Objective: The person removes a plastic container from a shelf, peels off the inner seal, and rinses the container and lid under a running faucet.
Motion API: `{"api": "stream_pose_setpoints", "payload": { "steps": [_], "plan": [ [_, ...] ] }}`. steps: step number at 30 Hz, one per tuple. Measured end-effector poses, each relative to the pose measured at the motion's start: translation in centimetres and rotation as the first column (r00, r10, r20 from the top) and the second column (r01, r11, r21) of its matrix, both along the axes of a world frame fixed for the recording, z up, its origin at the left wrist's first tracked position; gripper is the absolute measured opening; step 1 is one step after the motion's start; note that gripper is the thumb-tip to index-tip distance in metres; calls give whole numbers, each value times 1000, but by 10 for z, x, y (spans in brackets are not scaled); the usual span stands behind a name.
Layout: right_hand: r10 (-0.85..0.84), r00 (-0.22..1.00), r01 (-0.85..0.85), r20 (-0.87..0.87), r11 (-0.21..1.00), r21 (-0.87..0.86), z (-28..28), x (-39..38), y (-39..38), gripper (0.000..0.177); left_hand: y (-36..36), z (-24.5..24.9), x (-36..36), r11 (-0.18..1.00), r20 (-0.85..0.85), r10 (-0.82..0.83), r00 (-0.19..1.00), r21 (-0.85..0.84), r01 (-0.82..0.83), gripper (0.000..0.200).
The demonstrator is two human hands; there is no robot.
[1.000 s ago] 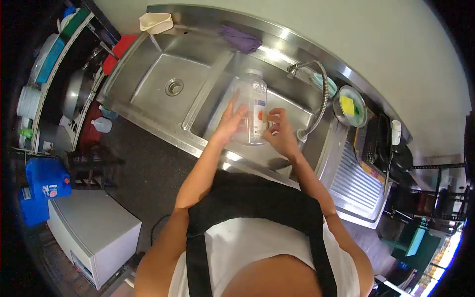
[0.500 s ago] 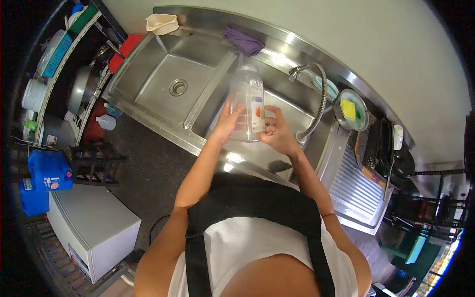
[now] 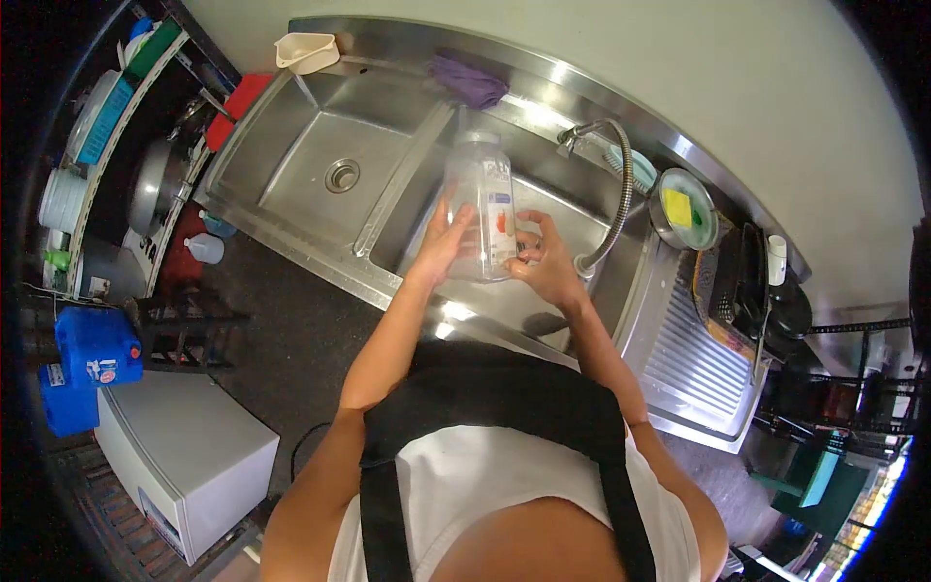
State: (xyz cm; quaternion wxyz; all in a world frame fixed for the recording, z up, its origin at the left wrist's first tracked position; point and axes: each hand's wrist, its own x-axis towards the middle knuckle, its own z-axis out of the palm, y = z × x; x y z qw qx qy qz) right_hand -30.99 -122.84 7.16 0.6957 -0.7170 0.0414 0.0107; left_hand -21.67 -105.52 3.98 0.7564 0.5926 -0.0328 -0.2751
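A clear plastic jar (image 3: 468, 199) with a printed label (image 3: 501, 225) is held over the right-hand sink basin (image 3: 572, 209), its neck pointing away from me. My left hand (image 3: 444, 242) wraps round the jar's left side, the thumb lying across its front. At the lower right, my right hand (image 3: 546, 264) has its thumb and curled fingers against the jar beside the label's edge. Some of the fingers of my left hand are hidden behind the jar.
A hose faucet (image 3: 626, 184) arches over the basin's right side. Further right are a metal bowl with a yellow sponge (image 3: 677, 207) and a ribbed drainboard (image 3: 693, 373). A purple cloth (image 3: 468, 81) and a cream container (image 3: 306, 53) lie along the back ledge.
The view has shifted slightly, with the sink a little further left. Both hands keep their places on the jar, whose neck has moved slightly left.
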Motion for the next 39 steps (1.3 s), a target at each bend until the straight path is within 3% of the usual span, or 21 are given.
{"api": "stream_pose_setpoints", "payload": {
  "steps": [4,11,13,17,19,22,25,29,31,32,34,35,37,39],
  "plan": [
    [0,1000,1,-7,998,64,-5,-1,-1,68,-1,2,-2,1000,-29,-2,1000,-3,2,70],
    [-63,998,62,28,998,26,-25,-2,-5,58,-2,-2,-3,1000,-31,26,999,-4,-26,67],
    [-129,991,124,34,984,126,-32,-1,-5,46,-1,-8,-1,999,-72,21,997,-29,-24,66],
    [-187,982,186,6,978,98,-32,1,-15,30,1,-15,7,996,-25,0,1000,-89,-2,77],
    [-172,985,169,-7,973,-158,-25,-2,-18,25,4,-11,8,994,-20,15,1000,-107,-18,78],
    [-173,985,171,19,950,-262,-13,-7,-10,25,4,-5,4,995,-15,1,1000,-95,-2,80],
    [-205,974,219,97,961,-171,-24,-7,-5,21,1,-8,4,997,22,-1,1000,-79,3,80],
    [-216,973,231,87,941,-247,-12,-12,-1,22,1,-6,1,999,-39,-3,999,-46,1,80],
    [-158,971,229,180,836,-498,1,-14,1,28,1,-4,2,999,-32,8,999,-37,-10,80],
    [-158,971,228,180,836,-498,3,-12,1,28,0,-3,1,999,-32,9,999,-37,-10,80],
    [-1,895,289,447,763,-578,6,-6,1,38,0,-1,0,1000,-37,-1,999,-23,0,78],
    [-3,894,292,448,762,-578,5,-6,2,38,0,-2,0,1000,-35,-3,999,-24,2,78],
    [-77,974,180,214,835,-521,3,-7,4,42,-1,-3,2,1000,-20,-21,1000,4,21,76],
    [-40,978,144,206,840,-523,4,-8,4,45,0,-5,3,1000,-7,-14,1000,23,15,75]
  ]
}}
